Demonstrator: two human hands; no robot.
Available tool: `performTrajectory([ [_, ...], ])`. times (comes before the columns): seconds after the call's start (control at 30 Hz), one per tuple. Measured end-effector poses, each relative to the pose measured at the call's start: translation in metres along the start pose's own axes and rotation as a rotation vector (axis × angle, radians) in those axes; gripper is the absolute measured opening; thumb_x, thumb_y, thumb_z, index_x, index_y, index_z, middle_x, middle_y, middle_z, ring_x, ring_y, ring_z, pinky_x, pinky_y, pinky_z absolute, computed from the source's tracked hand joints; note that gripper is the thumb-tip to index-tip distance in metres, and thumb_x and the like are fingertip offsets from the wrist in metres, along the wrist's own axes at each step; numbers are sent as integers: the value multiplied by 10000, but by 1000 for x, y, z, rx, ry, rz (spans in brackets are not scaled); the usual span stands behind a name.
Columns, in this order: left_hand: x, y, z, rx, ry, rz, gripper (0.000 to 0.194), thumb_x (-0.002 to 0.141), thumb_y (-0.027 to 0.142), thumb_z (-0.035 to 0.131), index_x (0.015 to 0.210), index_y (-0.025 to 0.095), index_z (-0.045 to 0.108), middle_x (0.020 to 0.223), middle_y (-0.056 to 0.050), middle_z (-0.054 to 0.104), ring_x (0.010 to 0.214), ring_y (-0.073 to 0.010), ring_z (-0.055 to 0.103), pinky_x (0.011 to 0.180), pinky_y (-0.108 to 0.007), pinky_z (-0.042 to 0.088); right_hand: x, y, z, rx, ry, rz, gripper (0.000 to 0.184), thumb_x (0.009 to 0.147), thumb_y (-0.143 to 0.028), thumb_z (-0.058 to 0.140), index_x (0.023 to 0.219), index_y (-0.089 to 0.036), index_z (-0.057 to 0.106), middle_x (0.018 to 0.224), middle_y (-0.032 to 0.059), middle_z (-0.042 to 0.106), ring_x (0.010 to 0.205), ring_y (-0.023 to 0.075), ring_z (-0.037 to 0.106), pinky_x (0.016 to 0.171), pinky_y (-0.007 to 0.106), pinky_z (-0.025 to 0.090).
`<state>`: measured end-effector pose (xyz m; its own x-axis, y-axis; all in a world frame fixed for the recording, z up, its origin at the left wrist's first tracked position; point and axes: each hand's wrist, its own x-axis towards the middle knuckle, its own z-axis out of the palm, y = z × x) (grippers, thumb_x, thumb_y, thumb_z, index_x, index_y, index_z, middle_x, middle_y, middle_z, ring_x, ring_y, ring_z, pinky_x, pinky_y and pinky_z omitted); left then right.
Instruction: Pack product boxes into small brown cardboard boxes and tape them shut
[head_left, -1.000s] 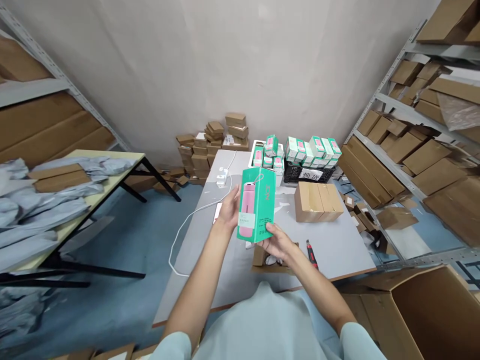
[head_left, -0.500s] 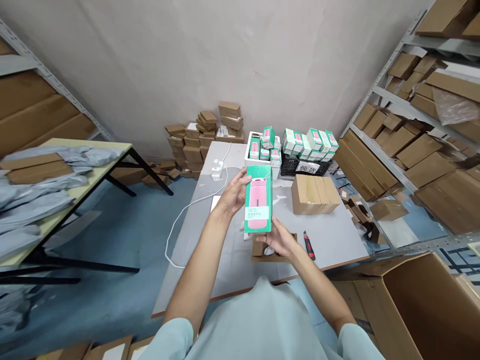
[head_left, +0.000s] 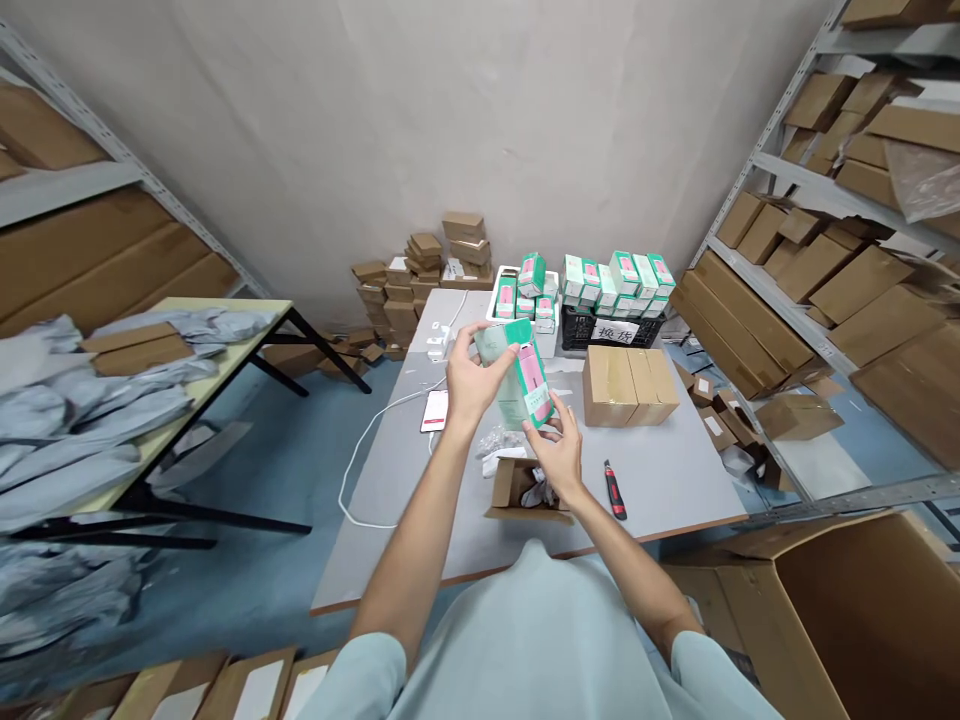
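Note:
A green and white product box [head_left: 535,378] with a pink item pictured on it is tilted above the table, held between both hands. My left hand [head_left: 474,385] grips its upper left part, thumb across the front. At the lower right corner, my right hand [head_left: 556,450] has its fingers closed on the same box. Below it stands an open small cardboard box [head_left: 511,490] with something whitish inside. Clear plastic wrap [head_left: 501,440] lies just behind that carton. To the right is a red and black box cutter [head_left: 615,490].
A closed brown carton [head_left: 630,388] stands on the table [head_left: 390,500]. Behind it are a black crate [head_left: 581,330] and a white bin [head_left: 493,308] of similar green boxes. A phone [head_left: 435,411] and white cable [head_left: 365,440] lie at left. A large open carton [head_left: 757,600] is at lower right.
The product box has been turned so its pale side shows beside the pink front, and it leans more. My left hand has come up over its top left; the phone is now uncovered.

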<state>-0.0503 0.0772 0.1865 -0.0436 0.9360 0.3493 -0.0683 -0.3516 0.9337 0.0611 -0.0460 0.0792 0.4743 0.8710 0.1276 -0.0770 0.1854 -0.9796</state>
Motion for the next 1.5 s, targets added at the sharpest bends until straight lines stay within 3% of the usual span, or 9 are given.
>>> performTrajectory([
  [0.27, 0, 2, 25, -145, -81, -115, 858, 807, 556, 1088, 1530, 266, 729, 1539, -178, 750, 1401, -334, 748, 1084, -357, 637, 23, -1, -64, 384, -118, 182, 817, 781, -659, 1032, 1441, -220, 832, 1531, 143, 810, 1264, 312, 820, 1081, 466, 749],
  [0.4, 2, -6, 46, -314, -210, -276, 801, 881, 689, 991, 1524, 291, 730, 1456, -151, 808, 1341, -314, 795, 1058, -375, 675, 30, 5, -94, 618, -269, 354, 585, 875, -586, 1006, 1310, -234, 836, 1262, 92, 906, 1069, 270, 888, 966, 407, 780],
  [0.57, -6, -16, 80, -411, -327, -372, 825, 857, 538, 1035, 1560, 266, 701, 1388, -113, 853, 1212, -299, 848, 1006, -374, 709, 33, 20, -117, 820, -262, 586, 313, 956, -381, 969, 1156, -197, 815, 961, 62, 905, 827, 218, 885, 812, 295, 752],
  [0.73, -11, -18, 99, -384, -350, -353, 876, 769, 490, 1094, 1526, 244, 726, 1355, -131, 867, 1147, -310, 865, 952, -363, 710, 35, 24, -134, 847, -280, 614, 279, 993, -429, 939, 1099, -216, 794, 929, 36, 903, 779, 196, 878, 775, 275, 746],
  [0.9, -5, -6, 107, -222, -306, -263, 815, 718, 547, 1113, 1390, 227, 779, 1260, -128, 871, 1125, -323, 861, 840, -325, 685, 38, 18, -144, 666, -305, 452, 561, 890, -672, 976, 1195, -226, 824, 1118, 87, 904, 948, 266, 911, 702, 294, 731],
  [1.03, 1, 5, 110, -20, -213, -96, 767, 691, 548, 1117, 1306, 215, 803, 1182, -111, 864, 1056, -285, 846, 775, -280, 654, 38, 14, -143, 339, -93, 130, 857, 880, -712, 962, 1583, -276, 741, 1521, 147, 794, 1194, 270, 844, 788, 302, 738],
  [1.17, 0, 8, 119, 174, -165, 120, 675, 749, 595, 1051, 1267, 244, 800, 1218, -83, 854, 1073, -267, 843, 889, -336, 704, 35, 12, -130, -5, 13, -139, 1132, 809, -647, 1033, 1778, -271, 584, 1628, 204, 717, 1215, 294, 799, 790, 335, 748],
  [1.37, -16, 3, 129, 320, -105, 193, 493, 882, 492, 958, 1291, 268, 797, 1247, -74, 838, 1006, -252, 846, 863, -347, 703, 29, 14, -116, -226, 143, -340, 770, 995, -539, 882, 1685, -248, 705, 1530, 187, 778, 1177, 290, 823, 917, 409, 790],
  [1.5, -25, 6, 124, 331, -140, 235, 558, 863, 495, 1003, 1337, 280, 803, 1419, -99, 810, 1182, -285, 823, 1014, -407, 697, 28, 17, -119, -210, 133, -358, 626, 991, -495, 838, 1562, -237, 816, 1542, 169, 789, 1227, 305, 833, 1055, 475, 779],
])
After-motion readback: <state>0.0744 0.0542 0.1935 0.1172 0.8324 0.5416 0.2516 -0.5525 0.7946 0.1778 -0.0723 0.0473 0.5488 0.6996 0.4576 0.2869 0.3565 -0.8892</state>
